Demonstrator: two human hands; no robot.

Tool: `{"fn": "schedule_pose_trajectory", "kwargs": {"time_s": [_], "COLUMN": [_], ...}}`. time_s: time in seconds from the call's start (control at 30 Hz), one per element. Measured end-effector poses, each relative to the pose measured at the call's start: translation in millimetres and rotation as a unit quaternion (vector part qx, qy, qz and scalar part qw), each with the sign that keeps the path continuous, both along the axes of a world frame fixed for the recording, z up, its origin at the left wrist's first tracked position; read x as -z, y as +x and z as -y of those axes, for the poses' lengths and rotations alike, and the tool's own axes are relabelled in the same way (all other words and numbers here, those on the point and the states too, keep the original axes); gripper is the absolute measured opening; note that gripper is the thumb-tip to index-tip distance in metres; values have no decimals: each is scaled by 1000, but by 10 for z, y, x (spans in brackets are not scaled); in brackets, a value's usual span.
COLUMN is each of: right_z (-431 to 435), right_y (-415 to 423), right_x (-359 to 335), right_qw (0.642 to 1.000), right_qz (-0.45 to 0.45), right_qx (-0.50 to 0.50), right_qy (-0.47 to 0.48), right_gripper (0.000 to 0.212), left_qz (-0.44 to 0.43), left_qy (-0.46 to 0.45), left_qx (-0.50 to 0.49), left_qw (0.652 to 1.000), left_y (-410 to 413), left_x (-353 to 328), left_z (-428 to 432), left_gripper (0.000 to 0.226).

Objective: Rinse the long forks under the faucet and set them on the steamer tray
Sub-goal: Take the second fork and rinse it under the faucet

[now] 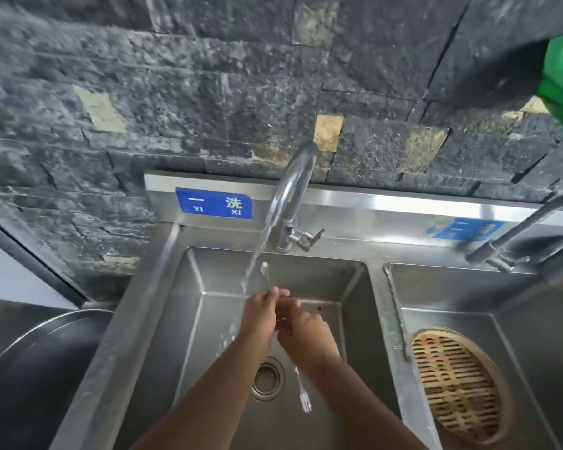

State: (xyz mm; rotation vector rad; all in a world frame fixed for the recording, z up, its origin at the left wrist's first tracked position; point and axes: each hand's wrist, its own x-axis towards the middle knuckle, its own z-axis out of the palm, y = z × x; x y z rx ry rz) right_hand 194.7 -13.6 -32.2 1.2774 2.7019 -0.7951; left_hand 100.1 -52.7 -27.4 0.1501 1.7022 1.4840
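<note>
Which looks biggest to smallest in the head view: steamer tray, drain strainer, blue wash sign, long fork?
1. steamer tray, clearly the largest.
2. blue wash sign.
3. drain strainer, smaller in area than the sign.
The long fork is slim and partly hidden by the hands, so I can't rank it; it is also nearer the camera.

A commercial kitchen's wash station: twin stainless sink basins [189,319] fill the lower frame, blue wash-step labels [214,203] on the backsplash, dark stone wall [208,86] above.
</note>
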Motion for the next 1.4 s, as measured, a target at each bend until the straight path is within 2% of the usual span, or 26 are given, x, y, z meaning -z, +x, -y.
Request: {"fn": "schedule_pose_trajectory", "kwargs": {"time_s": [0.1,0.2,0.3,0.37,0.43,0.5,0.6,0.93,1.1,1.27,1.4], "right_z": [224,266,145,69,-16,-87,-128,72,150,204,199], "right_y": [-149,-222,-264,-318,-401,-489,-594,-741,-802,-788,-762], "right_x": [-60,-159,-190,-217,-220,-205,-148,-107,-137,-126,-91], "right_qw": [998,994,988,979,961,939,924,887,886,893,872], "right_qz": [-44,-89,-124,-160,-203,-233,-251,-298,-309,-318,-342], "right_qx": [-6,-9,61,96,117,125,106,56,73,103,156], "right_qy": [-39,-59,-65,-86,-148,-220,-269,-347,-339,-301,-314], "right_gripper": [32,28,21,17,4,16,26,17,7,21,37], "left_qz": [-18,-73,14,20,-5,-15,-7,-11,-5,12,19], "left_qy": [25,-12,12,21,12,-1,-23,-56,-58,-52,-42], "left_qx": [12,23,43,60,66,79,88,95,93,102,117], "left_qw": [999,997,999,998,998,997,996,994,994,993,992], "left_y": [-141,-300,-399,-422,-429,-420,-402,-465,-484,-459,-438], "left_x": [70,135,120,85,58,25,-16,-132,-116,-80,-78], "left_z": [167,305,455,538,582,608,653,873,937,953,931], "left_gripper": [32,30,29,29,28,30,30,30,36,31,32]}}
